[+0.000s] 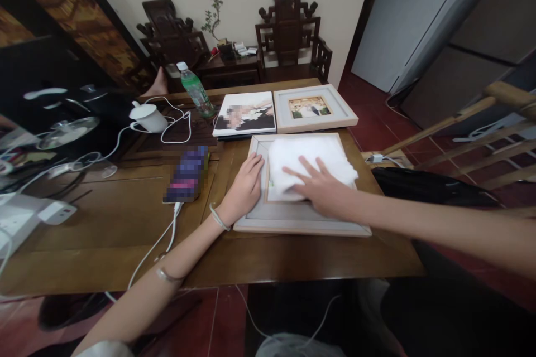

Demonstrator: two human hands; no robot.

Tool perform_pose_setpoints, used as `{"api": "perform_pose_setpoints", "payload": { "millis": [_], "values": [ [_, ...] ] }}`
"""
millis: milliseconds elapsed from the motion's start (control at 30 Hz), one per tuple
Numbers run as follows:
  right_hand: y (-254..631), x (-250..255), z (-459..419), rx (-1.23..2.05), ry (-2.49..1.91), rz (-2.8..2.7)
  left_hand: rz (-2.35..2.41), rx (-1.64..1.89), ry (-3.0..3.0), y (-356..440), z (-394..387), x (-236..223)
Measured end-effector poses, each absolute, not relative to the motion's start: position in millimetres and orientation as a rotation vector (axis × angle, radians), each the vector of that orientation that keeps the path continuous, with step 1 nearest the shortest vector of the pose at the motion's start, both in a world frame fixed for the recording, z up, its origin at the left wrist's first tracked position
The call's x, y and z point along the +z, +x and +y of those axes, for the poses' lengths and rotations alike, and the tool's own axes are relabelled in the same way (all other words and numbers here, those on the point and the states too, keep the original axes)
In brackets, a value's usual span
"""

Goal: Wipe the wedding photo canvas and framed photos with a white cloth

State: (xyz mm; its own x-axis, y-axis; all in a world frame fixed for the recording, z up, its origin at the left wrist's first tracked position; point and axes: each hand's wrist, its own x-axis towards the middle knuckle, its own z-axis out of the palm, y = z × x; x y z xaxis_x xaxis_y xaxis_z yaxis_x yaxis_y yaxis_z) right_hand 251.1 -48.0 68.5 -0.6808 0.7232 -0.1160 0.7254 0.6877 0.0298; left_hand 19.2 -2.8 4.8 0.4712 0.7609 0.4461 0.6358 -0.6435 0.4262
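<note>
A light wooden picture frame [301,227] with a grey inner border lies flat on the table before me. My left hand [246,188] rests along its left rim, fingers stretched out and its thumb not clearly seen. A folded white cloth [304,156] covers much of the frame's middle, hiding most of the picture. Pressed flat on this cloth is my right hand [324,187], with fingers spread. Just behind stand a second frame [352,114] holding a small photo, and a stack topped by a white-edged photo panel [268,101].
On the wooden table [234,262], a phone [186,175] on a white cable lies left of my left hand. Beyond it are a lidded white cup [149,118] and a green-labelled bottle [196,89]. A power strip [17,220] and loose cables crowd the left. Someone's bare foot [158,83] shows behind.
</note>
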Motion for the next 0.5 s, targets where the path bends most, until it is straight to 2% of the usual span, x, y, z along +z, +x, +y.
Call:
{"api": "perform_pose_setpoints", "payload": {
  "millis": [133, 233, 400, 500],
  "values": [
    [263, 69, 7, 0.182, 1.359, 2.758, 1.194, 0.919, 2.510, 18, -2, 4],
    [262, 67, 14, 0.209, 1.356, 2.736, 1.194, 0.919, 2.499, 18, -2, 5],
    [245, 72, -47, 0.021, 1.276, 2.716, 1.224, 0.910, 2.493, 19, -2, 5],
    [231, 89, -91, -0.248, 1.171, 2.596, 1.260, 0.894, 2.472, 21, -4, 8]
  ]
}}
